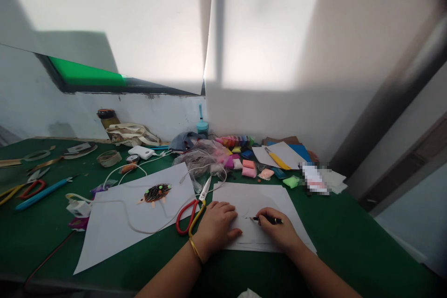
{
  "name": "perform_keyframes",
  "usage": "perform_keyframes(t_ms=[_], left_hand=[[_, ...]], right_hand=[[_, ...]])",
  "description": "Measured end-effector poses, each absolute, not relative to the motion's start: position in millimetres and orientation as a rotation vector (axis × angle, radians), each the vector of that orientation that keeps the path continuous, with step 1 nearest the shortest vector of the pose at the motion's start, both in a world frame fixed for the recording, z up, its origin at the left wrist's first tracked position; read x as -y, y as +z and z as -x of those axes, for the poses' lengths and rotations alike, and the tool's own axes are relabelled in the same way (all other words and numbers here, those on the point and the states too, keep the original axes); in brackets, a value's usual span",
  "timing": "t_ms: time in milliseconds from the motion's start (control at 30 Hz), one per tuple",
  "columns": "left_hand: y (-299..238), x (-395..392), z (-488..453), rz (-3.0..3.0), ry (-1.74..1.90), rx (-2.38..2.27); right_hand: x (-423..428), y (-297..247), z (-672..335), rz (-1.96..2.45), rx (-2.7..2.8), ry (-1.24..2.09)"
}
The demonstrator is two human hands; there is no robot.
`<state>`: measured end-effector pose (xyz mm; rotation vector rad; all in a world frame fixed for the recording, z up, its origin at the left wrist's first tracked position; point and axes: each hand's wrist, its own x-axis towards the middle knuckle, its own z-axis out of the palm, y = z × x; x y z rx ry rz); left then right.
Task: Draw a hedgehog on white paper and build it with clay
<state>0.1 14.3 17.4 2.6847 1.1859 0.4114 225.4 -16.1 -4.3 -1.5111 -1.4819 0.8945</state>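
A stack of white paper (pixel 258 193) lies in front of me with a few faint dark strokes near its middle. My left hand (pixel 219 224) rests flat on the paper's left side, fingers spread and holding nothing. In my right hand (pixel 279 229) is a black pen (pixel 271 219), its tip at or just above the strokes; I cannot tell whether it touches. Scissors (pixel 195 212) with red and yellow handles lie just left of my left hand. Further left, another white sheet (pixel 115 228) bears a hedgehog figure (pixel 157 194) with a dark back and green and brown dots.
Packets of coloured clay (pixel 248 167) and crumpled plastic bags (pixel 199 156) lie behind the paper. A yellow craft knife (pixel 278 158) rests on paper at back right. A white cable (pixel 131 229) crosses the left sheet. More scissors (pixel 33 186) and a blue tool (pixel 44 194) lie at left.
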Motion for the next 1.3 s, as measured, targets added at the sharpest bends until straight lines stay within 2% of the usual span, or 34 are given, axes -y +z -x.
perform_keyframes(t_ms=[1300], left_hand=[[17.5,-14.7,1.2,-2.683,0.412,-1.175]], right_hand=[[15.8,-3.2,-226.9,1.553,1.458,0.831]])
